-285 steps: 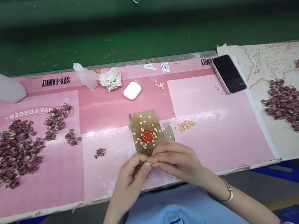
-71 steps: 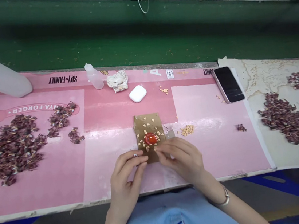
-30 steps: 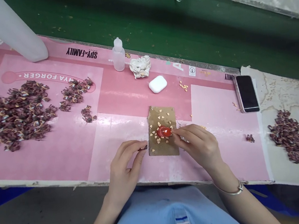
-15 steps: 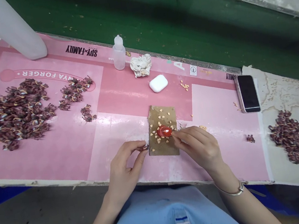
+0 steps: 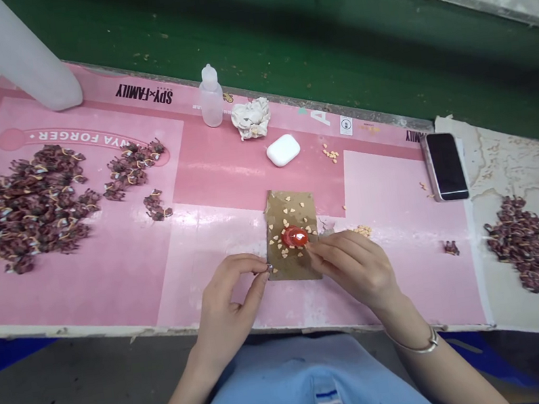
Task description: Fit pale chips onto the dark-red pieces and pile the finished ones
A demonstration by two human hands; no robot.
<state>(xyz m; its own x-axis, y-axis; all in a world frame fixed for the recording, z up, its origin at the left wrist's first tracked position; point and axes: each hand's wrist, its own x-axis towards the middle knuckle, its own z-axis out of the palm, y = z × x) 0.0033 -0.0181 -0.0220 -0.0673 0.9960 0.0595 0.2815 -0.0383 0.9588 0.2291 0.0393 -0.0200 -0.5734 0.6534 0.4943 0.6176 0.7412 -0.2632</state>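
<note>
First, a tiny dark cluster (image 5: 269,267), light, seemingly fragile and best taken by its tip, is pinched in the left hand (image 5: 226,294) at a brown card's (image 5: 288,209) edge; the right hand's (image 5: 353,270) fingers are together beside a red dab (image 5: 294,236), any hold untellable.
</note>
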